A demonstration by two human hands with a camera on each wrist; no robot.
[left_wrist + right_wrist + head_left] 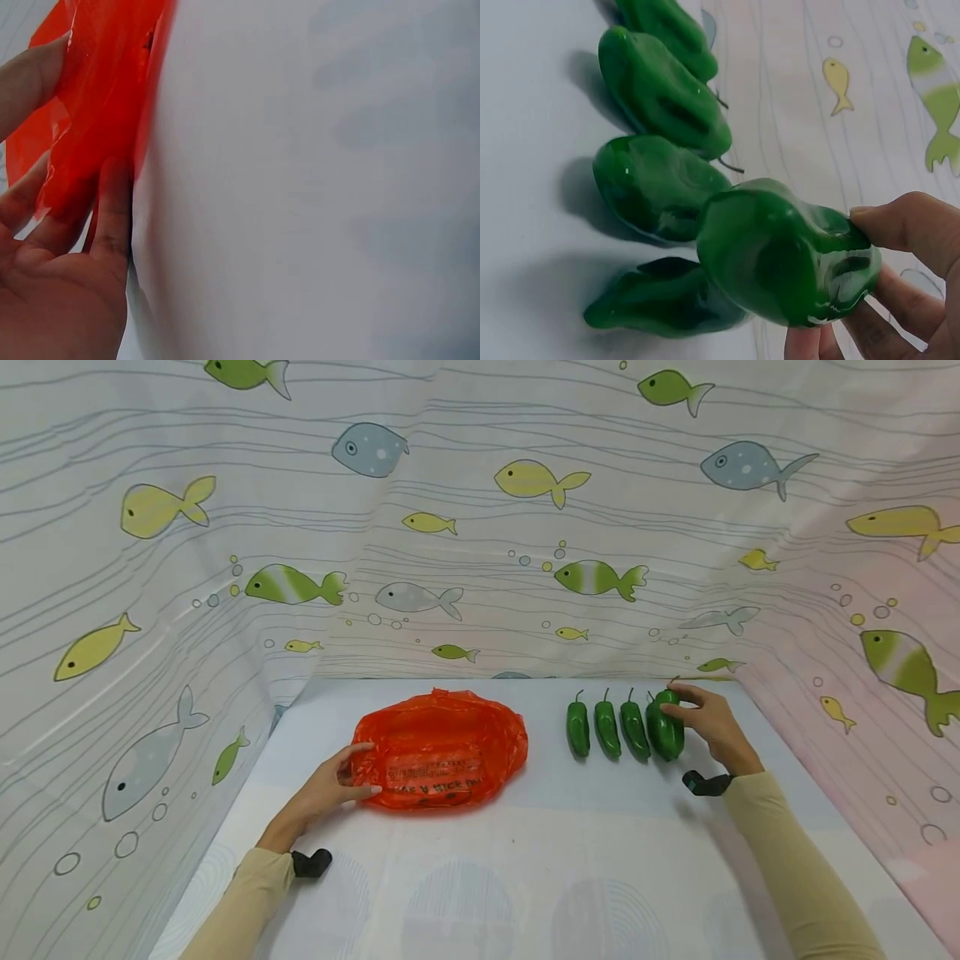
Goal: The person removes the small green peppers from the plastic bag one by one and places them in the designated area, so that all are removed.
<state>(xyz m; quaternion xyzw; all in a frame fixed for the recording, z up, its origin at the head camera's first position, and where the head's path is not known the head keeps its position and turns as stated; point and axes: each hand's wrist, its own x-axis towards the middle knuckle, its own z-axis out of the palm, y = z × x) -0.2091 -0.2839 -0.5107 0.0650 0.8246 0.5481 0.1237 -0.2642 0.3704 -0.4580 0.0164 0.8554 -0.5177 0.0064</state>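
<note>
A red plastic bag (438,760) with dark print lies spread on the table, its mouth wide. My left hand (324,789) grips the bag's left edge, and the left wrist view has the thumb and fingers (112,210) around the thin red film. On the right, my right hand (708,718) holds a glossy green pepper (780,255) by its stem end, lifted off the table. Below and beside it, several green peppers lie in a row, among them a pepper (577,728) at the left end and another pepper (660,296) under the held one.
The white table (525,877) has pale grey patterns along its front. A fish-printed curtain (465,552) hangs behind it and along both sides. Black wrist straps (311,863) sit on both forearms. Between the bag and the pepper row is a strip of table.
</note>
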